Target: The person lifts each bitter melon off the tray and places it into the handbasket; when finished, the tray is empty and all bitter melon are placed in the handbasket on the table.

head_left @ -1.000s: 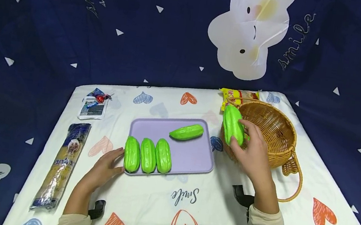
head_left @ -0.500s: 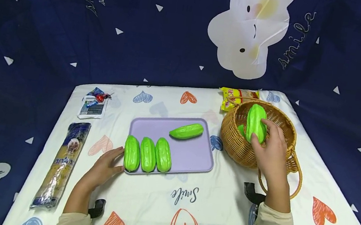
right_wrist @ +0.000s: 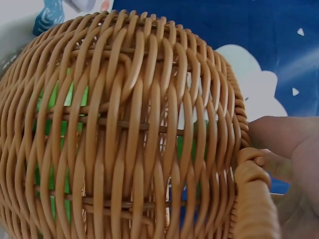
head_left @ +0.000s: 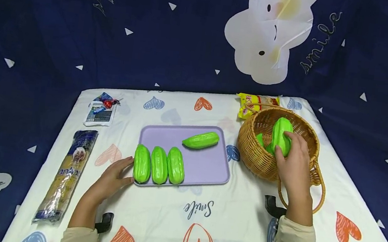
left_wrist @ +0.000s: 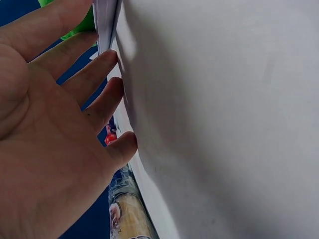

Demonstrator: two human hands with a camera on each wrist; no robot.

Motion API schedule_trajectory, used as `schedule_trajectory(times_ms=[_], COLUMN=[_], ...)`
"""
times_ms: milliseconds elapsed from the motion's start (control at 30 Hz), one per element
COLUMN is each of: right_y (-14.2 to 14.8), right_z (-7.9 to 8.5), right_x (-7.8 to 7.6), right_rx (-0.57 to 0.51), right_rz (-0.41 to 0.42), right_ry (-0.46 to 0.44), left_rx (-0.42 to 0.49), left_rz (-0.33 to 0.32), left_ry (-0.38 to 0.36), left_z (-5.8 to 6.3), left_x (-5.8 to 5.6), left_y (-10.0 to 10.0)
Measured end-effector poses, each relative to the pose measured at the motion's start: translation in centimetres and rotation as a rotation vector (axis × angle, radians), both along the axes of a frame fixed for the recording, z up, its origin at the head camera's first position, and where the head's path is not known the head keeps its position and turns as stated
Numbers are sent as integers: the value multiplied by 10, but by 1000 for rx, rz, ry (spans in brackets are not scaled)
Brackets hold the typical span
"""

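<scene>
My right hand (head_left: 296, 166) grips a bright green, ridged star fruit (head_left: 281, 132) inside the mouth of the wicker basket (head_left: 256, 161). More green shows below it in the basket, and through the weave in the right wrist view. Several like it lie on the lilac tray (head_left: 206, 167): three stand side by side at the left, the nearest to my hand being a green star fruit (head_left: 142, 164), and another star fruit (head_left: 201, 140) lies slanted at the back. My left hand (head_left: 110, 179) rests at the tray's left edge, its fingers (left_wrist: 92, 74) extended against it.
Left on the table lie a long pack of noodles (head_left: 66, 176), a white packet (head_left: 100, 115) and a red-wrapped candy (head_left: 108, 104). A yellow snack packet (head_left: 248, 106) sits behind the basket. The basket's handle (head_left: 322, 193) loops down onto the cloth at the right.
My right hand has carried the star fruit rightward from the basket's left rim to over its opening, then slightly lower into it. My left hand has stayed at the tray.
</scene>
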State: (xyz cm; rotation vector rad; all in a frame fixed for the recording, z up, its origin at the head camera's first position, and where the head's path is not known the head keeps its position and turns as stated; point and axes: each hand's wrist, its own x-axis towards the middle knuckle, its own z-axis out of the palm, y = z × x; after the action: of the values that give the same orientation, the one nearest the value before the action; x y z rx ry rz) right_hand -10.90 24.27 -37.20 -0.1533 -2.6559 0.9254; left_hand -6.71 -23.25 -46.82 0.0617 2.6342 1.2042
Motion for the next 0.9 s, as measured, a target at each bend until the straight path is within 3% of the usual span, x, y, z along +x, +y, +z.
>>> schedule_trajectory(times_ms=[300, 600, 733, 900], right_y=[0, -2, -8, -30], right_z=[-4, -3, -2, -1], right_x=[-1, 0, 1, 3], right_rx=[14, 10, 10, 16], right_rz=[-2, 4, 5, 68], right_ry=[2, -2, 50, 201], left_rx=[-5, -6, -3, 1], left_rz=[13, 3, 2, 5], left_ry=[-26, 5, 12, 9], left_z=[1, 1, 1, 0], left_x=[0, 0, 0, 0], left_y=[1, 1, 1, 1])
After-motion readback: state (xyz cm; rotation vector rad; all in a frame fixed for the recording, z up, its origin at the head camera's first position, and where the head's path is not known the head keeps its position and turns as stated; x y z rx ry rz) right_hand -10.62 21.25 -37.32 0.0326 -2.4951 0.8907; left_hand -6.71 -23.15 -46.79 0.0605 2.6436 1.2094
